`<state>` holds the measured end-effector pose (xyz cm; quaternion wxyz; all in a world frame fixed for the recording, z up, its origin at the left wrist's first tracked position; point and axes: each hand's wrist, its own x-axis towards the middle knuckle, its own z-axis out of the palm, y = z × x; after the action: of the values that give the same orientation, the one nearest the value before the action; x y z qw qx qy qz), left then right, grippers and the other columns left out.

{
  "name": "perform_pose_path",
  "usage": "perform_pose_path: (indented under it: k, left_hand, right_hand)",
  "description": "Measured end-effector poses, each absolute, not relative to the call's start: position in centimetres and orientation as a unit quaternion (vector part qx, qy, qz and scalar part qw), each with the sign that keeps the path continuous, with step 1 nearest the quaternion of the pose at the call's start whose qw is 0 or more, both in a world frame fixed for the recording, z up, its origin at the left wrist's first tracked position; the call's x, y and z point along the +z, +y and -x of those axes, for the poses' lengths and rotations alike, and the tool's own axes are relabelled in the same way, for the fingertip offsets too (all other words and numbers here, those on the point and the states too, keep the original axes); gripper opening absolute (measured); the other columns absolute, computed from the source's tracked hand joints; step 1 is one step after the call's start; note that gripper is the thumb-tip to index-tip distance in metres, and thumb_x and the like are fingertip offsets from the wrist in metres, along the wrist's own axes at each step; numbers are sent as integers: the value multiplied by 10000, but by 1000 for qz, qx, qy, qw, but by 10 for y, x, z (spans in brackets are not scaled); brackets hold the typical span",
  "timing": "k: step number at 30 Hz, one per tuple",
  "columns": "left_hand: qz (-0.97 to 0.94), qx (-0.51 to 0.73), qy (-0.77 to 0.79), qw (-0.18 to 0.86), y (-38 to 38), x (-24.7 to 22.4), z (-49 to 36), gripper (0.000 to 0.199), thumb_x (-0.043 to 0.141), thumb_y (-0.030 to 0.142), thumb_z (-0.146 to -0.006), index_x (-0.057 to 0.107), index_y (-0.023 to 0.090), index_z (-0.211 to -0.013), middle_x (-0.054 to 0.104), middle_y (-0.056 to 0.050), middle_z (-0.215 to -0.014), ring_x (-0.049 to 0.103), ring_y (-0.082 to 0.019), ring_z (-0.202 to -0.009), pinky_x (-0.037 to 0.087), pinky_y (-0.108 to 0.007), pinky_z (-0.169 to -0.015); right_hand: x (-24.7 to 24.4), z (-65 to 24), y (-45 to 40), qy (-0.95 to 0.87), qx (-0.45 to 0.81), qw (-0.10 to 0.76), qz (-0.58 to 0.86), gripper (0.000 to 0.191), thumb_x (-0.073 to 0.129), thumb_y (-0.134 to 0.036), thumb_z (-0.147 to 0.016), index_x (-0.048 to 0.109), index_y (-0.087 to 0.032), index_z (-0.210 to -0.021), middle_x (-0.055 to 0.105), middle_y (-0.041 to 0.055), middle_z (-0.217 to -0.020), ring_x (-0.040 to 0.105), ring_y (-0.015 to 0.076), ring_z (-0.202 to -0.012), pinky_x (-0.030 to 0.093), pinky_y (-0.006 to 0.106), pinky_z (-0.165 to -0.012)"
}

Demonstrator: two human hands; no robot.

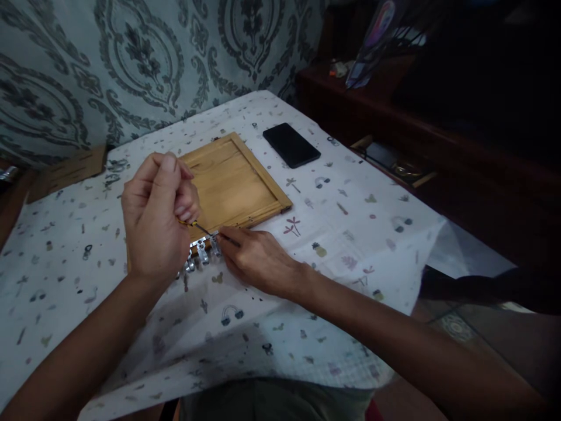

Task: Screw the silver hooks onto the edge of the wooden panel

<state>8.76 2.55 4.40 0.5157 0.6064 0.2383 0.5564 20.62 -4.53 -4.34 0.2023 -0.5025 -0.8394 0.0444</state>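
Observation:
My left hand (pixel 158 207) is closed in a fist around a screwdriver (pixel 200 228). Most of its handle is hidden in the palm; a bit of yellow and black and the thin shaft show below the fingers. The shaft slants down to the right, its tip at a silvery metal hook rack (pixel 202 251) on the near edge of a wooden framed panel (pixel 230 181). My right hand (pixel 260 260) pinches the right end of the rack, fingertips close to the screwdriver tip. A dark slim shape lies under its fingers, too unclear to name. My left wrist covers the panel's left part.
A black phone (pixel 291 145) lies beyond the panel on the patterned white tablecloth (pixel 350 234). Brown cardboard (pixel 68 169) rests at the far left by the patterned wall. To the right stand dark wooden furniture (pixel 350 111) and an open drawer (pixel 397 166) with small things inside.

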Motion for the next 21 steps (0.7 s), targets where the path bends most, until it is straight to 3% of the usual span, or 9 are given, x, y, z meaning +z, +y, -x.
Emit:
perform_pose_path:
  k: [14,21]
  left_hand:
    - [-617,545,204,529,25,40,-91,270,760,352,-876,639,186,-701,285,70,-482,227,-69,-410,153,-259,-388]
    - [-645,471,163,579,34,43,-89,271,716,354,-912,649,178,-719,225,93,-450,144,-52,-373,128,-231,-370]
  right_hand:
    - [-43,-206,-45,-837,58,208,502,163,536,-78,-951,656,-69,-1061,683,125,-1064,608,182,-805,399,325,-621]
    - [-42,-206,-45,-837,63,196,507,175,530,-91,-958,654,-73,-1080,684,132,-1110,634,201,-852,421,333,-641]
